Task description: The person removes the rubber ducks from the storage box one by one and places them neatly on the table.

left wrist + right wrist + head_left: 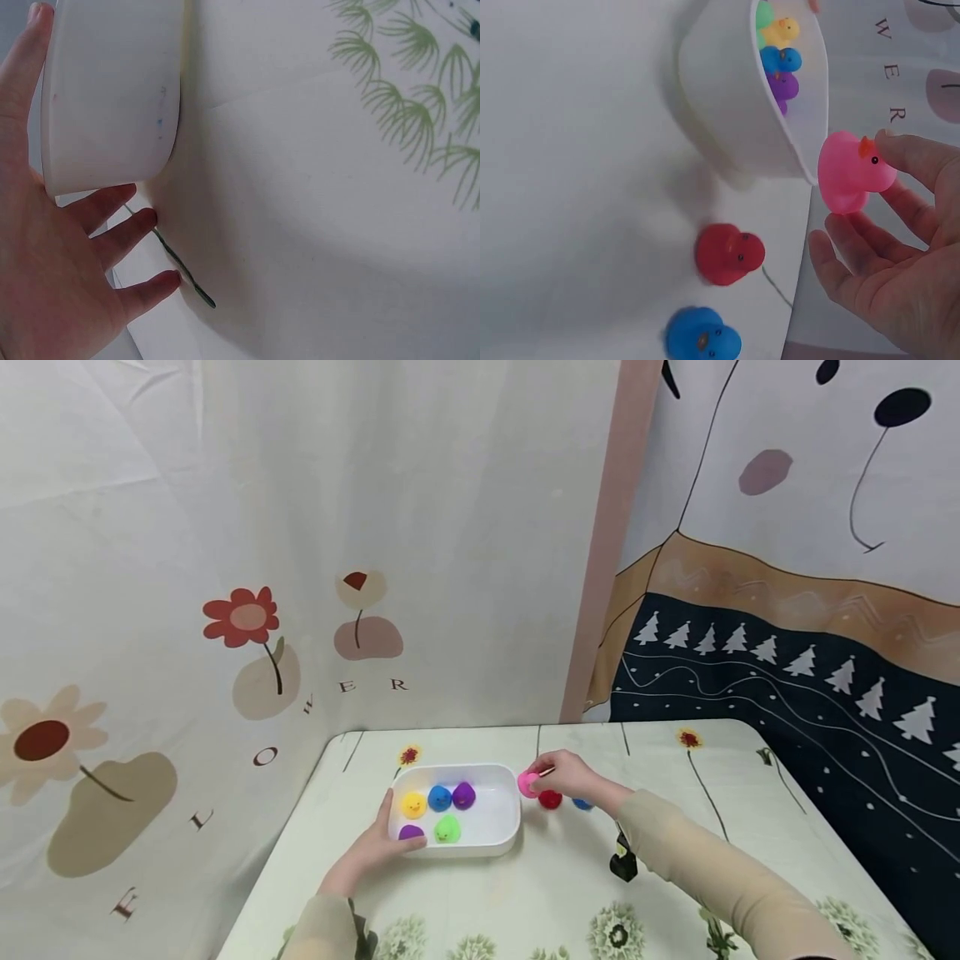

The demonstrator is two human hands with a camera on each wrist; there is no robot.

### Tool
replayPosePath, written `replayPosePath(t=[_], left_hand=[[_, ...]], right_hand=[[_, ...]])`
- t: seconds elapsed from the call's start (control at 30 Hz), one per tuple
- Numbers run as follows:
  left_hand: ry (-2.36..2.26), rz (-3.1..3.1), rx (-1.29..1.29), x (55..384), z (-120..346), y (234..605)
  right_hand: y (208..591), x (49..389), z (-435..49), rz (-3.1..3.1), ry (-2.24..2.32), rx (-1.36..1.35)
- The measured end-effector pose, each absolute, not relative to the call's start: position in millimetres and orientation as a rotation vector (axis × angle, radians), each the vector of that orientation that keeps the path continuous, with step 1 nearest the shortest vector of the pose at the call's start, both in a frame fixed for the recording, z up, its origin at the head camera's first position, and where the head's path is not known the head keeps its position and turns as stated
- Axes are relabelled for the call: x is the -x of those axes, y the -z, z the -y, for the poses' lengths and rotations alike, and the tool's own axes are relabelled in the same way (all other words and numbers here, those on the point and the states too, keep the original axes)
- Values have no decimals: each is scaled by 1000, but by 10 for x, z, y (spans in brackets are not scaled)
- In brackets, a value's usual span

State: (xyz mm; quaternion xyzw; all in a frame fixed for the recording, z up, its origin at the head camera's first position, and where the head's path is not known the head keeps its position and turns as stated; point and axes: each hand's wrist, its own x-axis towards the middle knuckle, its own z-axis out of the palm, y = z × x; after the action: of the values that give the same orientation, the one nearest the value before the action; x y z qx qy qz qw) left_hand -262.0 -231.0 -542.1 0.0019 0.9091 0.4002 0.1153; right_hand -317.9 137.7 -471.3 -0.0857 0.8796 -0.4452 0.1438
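Note:
A white plastic tub (487,843) stands on the table, holding several small rubber ducks: a yellow one (412,805), a blue one (439,798), a green one (447,829) and two purple ones (463,796). My left hand (375,843) holds the tub at its near left corner, thumb along one side and fingers at the other. Just past the tub's right end, my right hand (567,774) pinches a pink rubber duck (844,172) between thumb and fingers, above the table. Below that hand sit a red duck (730,254) and another blue duck (703,335).
The table (555,893) has a white cloth printed with flowers. Behind it hangs a pale printed curtain (480,568). A dark cloth with white trees (750,693) borders the right side. A small black shape (623,860) appears near my right forearm.

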Motion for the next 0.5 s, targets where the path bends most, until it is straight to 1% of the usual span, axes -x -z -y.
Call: replayPosePath(t=[0.5], left_hand=[[-1183, -2657, -15, 2630, 2324, 5433]], right_hand=[[4776, 3234, -1813, -2610, 1268, 149]])
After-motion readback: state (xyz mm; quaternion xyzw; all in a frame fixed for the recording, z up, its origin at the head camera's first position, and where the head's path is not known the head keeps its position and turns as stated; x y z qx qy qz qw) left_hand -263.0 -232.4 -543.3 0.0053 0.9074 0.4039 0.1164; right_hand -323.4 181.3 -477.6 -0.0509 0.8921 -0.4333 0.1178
